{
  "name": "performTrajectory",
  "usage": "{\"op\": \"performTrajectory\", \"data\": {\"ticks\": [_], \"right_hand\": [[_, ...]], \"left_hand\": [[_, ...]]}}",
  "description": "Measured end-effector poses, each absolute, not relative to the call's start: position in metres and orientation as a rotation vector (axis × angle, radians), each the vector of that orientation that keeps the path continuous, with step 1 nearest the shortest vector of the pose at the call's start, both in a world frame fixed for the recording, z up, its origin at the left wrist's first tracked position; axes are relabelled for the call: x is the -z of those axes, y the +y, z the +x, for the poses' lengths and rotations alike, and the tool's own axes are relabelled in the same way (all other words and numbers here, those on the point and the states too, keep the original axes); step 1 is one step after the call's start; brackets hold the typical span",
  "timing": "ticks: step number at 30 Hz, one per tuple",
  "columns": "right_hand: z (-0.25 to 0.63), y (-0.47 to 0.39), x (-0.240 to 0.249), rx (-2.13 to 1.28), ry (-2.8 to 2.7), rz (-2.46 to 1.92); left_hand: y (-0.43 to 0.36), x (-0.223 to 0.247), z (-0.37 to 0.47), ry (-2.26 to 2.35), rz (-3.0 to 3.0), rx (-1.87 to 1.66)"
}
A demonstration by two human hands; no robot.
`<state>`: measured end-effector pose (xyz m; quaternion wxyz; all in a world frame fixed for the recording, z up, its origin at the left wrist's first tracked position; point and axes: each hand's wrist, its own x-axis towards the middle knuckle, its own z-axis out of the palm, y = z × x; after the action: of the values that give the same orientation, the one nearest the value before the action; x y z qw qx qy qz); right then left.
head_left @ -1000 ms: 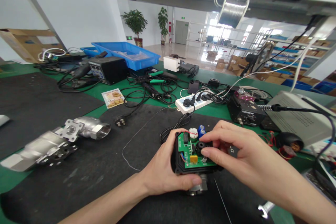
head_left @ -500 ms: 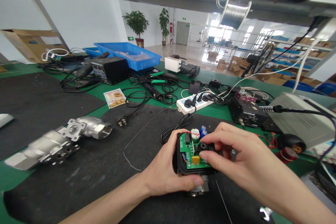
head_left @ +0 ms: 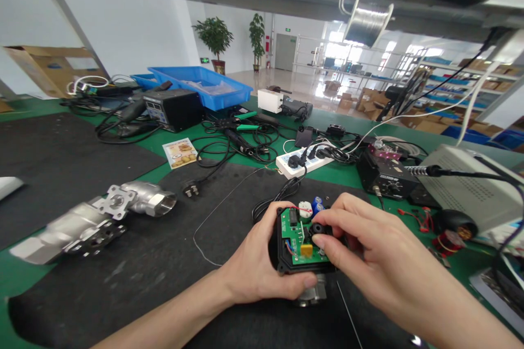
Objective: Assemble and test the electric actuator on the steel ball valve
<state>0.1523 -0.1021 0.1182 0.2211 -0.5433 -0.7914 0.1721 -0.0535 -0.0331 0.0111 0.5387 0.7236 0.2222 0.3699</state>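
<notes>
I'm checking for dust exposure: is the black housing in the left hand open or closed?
Open. The black housing has no cover on; its green circuit board and yellow component lie exposed.

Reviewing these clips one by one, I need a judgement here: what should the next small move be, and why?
Probably a slight turn of the black part with the right hand, while the left hand braces the housing. The right hand pinches that part by the green board, and the left hand grips the housing's left side.
</notes>
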Motion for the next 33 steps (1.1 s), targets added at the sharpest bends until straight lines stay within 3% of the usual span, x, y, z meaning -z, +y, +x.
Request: {"op": "performTrajectory", "data": {"ticks": [19,27,33], "right_hand": [[0.157,-0.099,-0.125,-0.559,-2.010,-1.489],[0.191,-0.120,-0.164,0.033,-1.591,-1.520],[0.248,-0.169,-0.175,0.026,-1.330,-1.606]], "left_hand": [[-0.033,-0.011,-0.054,0.521,1.693,-0.867],[-0.032,-0.007,-0.054,0.688,1.781,-0.784],[-0.040,-0.011,-0.033,1.030,1.910,-0.872]]}}
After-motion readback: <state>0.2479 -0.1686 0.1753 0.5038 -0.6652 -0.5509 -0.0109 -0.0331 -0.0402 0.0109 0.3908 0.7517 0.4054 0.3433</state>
